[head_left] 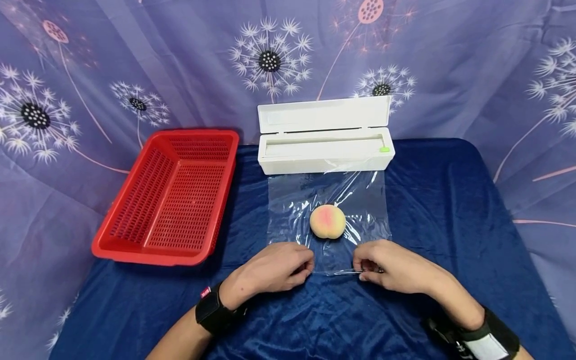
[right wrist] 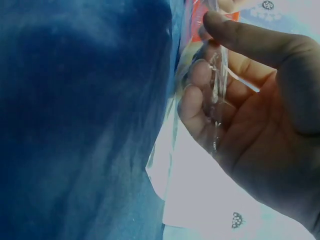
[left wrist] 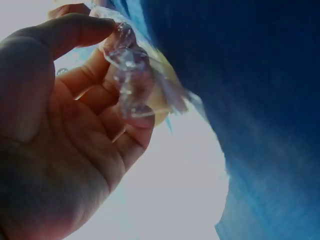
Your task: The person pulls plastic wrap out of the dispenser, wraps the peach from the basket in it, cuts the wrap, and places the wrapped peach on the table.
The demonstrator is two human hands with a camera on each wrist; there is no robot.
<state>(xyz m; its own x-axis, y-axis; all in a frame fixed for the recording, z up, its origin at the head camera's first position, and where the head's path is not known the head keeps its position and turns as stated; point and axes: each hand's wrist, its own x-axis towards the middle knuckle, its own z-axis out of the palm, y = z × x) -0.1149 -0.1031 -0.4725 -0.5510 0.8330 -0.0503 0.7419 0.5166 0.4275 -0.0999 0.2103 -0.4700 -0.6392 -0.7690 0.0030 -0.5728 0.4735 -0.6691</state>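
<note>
Left hand (head_left: 280, 266) and right hand (head_left: 402, 266) both had the plastic wrap (head_left: 288, 222) pinched by its near edge, so a lopsided tug could've ripped it or rolled the peach (head_left: 327, 221) sitting on it. Open white box (head_left: 326, 165) kinda blocked the far side; red basket (head_left: 148, 256) sat off left.

Pink-and-yellow peach (head_left: 327, 221) on clear film (head_left: 290, 202)

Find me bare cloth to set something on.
Broadest: blue cloth right of the white box and film. Narrower: the strip between red basket and film. Crowded: the middle, where a peach sits on film pinched by left hand and right hand.
</note>
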